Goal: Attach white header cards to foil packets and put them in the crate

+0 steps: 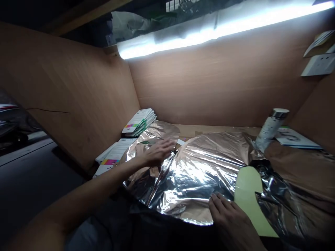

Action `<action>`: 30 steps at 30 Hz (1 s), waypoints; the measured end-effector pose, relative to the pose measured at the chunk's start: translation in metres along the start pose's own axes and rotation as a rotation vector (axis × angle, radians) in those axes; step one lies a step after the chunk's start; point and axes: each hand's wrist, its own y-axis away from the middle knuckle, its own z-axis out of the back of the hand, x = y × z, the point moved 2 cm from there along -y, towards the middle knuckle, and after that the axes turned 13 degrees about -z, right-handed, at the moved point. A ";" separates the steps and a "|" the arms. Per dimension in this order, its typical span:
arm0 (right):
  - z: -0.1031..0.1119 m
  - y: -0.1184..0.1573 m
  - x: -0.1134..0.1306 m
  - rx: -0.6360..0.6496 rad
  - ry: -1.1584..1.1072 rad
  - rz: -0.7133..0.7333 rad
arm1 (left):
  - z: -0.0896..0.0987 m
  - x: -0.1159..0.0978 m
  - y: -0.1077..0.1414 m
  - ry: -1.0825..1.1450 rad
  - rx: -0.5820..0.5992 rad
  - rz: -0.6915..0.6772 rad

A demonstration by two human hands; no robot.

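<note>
Foil sheet [199, 170] crumpled; left hand [157, 152] open on it; right hand [230, 218] apparently flat on edge.

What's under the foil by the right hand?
A pale green card sticks out from the foil beside the right hand; anything else beneath is covered and cannot be seen.

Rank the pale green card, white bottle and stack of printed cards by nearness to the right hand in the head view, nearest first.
From the right hand:
1. Pale green card: just to its right.
2. White bottle: farther off, back right.
3. Stack of printed cards: farthest, back left.
</note>
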 end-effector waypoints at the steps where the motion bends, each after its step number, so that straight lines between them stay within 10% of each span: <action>1: 0.002 0.003 -0.001 0.011 0.013 -0.022 | -0.013 -0.006 -0.006 0.065 0.037 -0.063; 9: -0.007 0.021 0.002 0.032 0.031 0.041 | -0.079 0.014 -0.014 0.187 0.137 0.095; 15: -0.011 0.010 0.000 0.192 -0.007 -0.013 | -0.055 0.008 -0.018 0.235 0.136 0.095; 21: -0.004 0.026 -0.021 0.170 -0.004 0.022 | -0.012 0.000 0.055 0.491 0.260 -0.016; 30: -0.019 0.035 -0.044 0.265 -0.114 0.113 | -0.035 -0.001 0.092 0.806 0.256 0.046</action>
